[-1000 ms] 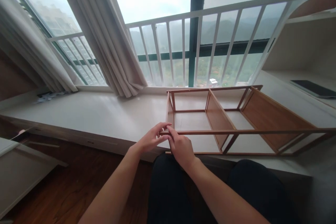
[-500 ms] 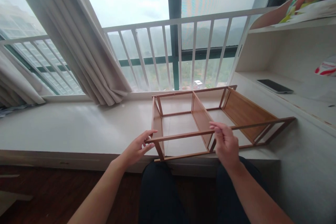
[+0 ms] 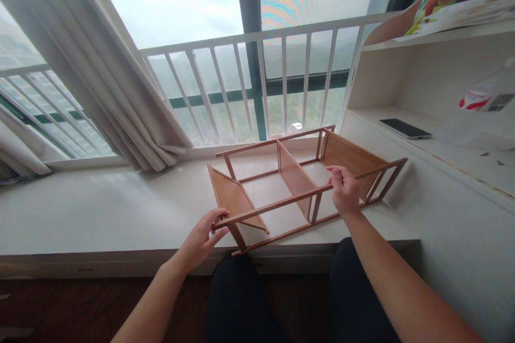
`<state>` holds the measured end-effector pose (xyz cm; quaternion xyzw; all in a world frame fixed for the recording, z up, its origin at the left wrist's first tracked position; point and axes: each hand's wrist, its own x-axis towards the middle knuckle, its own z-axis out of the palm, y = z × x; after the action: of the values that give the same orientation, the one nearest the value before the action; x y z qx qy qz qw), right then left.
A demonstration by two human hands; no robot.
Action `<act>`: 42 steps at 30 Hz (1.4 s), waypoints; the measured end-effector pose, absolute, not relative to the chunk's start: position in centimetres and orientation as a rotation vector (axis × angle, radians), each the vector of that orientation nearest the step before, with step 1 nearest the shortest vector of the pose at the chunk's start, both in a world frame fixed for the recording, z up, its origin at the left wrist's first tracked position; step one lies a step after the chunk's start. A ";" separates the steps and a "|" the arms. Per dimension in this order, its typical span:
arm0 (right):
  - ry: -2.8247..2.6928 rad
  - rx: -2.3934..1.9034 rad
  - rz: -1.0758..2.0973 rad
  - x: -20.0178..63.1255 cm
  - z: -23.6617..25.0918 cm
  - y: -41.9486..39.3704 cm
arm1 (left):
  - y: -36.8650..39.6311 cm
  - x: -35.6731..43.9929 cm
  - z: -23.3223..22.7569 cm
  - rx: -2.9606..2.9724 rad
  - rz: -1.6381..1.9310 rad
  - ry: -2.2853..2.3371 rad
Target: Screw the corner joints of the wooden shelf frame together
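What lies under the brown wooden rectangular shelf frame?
The smooth white ledge shows through the openings of the brown wooden frame; its panels and rails cover the rest.

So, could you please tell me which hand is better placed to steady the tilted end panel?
Probably the left hand: it grips the left end of the near rail, close to the tilted end panel, while the right hand holds that rail farther along, past the middle panel.
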<state>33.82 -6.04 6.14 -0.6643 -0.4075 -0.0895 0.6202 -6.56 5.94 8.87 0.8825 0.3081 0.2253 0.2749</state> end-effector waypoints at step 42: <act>-0.927 -1.326 0.348 30.6 0.6 -6.3 | 4.8 -0.8 11.4 2.525 0.432 0.817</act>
<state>30.55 -6.29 0.61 -0.5899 -0.4125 0.1549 0.6767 -0.81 4.75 11.37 0.9151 0.2962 0.1565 0.2246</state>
